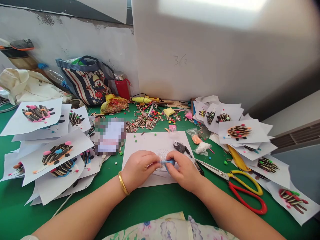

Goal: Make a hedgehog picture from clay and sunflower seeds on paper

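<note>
Green work table [140, 206] bearing a white paper sheet [147, 143], the reference landmark. Beyond the sheet: heap of sunflower seeds [145, 121]. Right of the sheet: scissors [212, 168]. Over the sheet: left hand [138, 168], wearing a gold bangle [123, 183], and right hand [181, 170], both clenched, fingers pinching a small piece of blue modelling clay [168, 162] between them.
</note>
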### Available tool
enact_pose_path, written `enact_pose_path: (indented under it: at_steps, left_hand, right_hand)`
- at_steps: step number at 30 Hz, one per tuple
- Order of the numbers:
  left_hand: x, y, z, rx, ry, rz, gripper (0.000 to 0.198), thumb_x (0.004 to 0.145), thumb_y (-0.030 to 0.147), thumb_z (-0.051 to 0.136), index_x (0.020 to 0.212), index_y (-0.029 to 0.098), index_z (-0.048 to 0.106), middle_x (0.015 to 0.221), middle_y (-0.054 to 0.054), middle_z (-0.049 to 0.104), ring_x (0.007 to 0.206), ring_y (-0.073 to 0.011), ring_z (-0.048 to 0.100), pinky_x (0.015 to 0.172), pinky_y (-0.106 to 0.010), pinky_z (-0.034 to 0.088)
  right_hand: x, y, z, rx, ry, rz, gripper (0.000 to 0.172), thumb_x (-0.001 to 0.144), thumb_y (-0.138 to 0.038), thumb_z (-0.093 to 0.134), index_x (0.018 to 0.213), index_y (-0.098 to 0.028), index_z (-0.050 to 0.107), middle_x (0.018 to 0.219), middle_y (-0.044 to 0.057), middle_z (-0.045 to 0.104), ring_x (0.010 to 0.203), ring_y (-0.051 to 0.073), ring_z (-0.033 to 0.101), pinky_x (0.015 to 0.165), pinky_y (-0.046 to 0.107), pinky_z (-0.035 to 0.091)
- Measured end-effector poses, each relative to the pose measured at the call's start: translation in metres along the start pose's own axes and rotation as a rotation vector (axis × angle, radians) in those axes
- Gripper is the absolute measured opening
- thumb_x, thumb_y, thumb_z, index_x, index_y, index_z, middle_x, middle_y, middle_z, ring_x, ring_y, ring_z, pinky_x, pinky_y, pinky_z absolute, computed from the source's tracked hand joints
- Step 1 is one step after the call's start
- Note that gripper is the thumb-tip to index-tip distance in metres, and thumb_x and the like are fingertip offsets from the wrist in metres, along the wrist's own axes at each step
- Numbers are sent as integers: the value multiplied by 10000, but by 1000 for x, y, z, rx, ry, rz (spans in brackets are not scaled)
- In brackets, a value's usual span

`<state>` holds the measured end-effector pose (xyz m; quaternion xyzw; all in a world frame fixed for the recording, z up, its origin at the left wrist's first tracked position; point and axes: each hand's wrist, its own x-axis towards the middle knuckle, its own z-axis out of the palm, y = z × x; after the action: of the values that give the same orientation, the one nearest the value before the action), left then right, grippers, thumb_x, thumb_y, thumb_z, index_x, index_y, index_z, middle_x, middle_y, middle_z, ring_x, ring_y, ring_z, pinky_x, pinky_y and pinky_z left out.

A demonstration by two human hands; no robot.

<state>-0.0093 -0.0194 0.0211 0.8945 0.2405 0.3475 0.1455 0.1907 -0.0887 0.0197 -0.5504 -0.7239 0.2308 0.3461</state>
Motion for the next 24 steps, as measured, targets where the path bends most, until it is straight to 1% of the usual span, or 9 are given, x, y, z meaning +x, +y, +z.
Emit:
enact_pose_path:
  at_steps: [3,6,11,14,18,21,24]
  left_hand:
    - [0,0,1,-21,13,-26,126,913,258,606,879,169,688,786,-30,725,706,-159,666,671,-265,530]
    - [-1,0,2,-25,24,-23,120,922,230,586,917,168,690,823,-36,732,741,-160,675,701,-266,537]
    - [-1,1,2,-60,-10,13,112,917,219,591,909,185,697,798,-22,724,712,-150,661,657,-254,525]
    - [-1,0,2,-63,14,31,131,922,238,586,904,182,703,791,-31,718,710,-150,656,659,-257,528]
    - [-2,-1,2,-53,41,40,139,926,237,580,946,185,707,824,-41,724,733,-149,661,678,-260,539]
    - [-2,0,3,-51,27,26,148,934,210,557,978,187,696,862,-43,730,766,-150,667,704,-264,541]
    - [-1,2,1,-61,-21,-9,139,943,214,538,947,191,675,846,-33,720,765,-148,656,710,-264,525]
  right_hand:
    - [0,0,0,10,-5,3,58,886,-216,520,941,-217,539,817,-2,591,737,146,530,707,276,423]
    - [-1,-1,0,36,-24,23,72,889,-221,517,958,-219,539,830,0,595,742,146,532,707,278,426]
    - [-2,-1,2,112,-65,69,92,872,-244,568,959,-231,539,857,-3,608,758,149,546,691,274,430]
    - [-2,0,4,142,-51,75,81,866,-240,579,934,-233,535,867,1,608,781,153,552,702,274,435]
    - [-2,1,5,136,-10,91,83,850,-212,576,915,-229,526,850,0,594,769,152,539,695,273,430]
    - [-2,1,5,118,-1,91,83,851,-206,568,921,-225,528,828,-8,577,743,143,518,681,271,421]
    - [-1,0,4,119,7,84,68,857,-206,557,917,-219,526,819,-9,564,734,140,506,671,270,416]
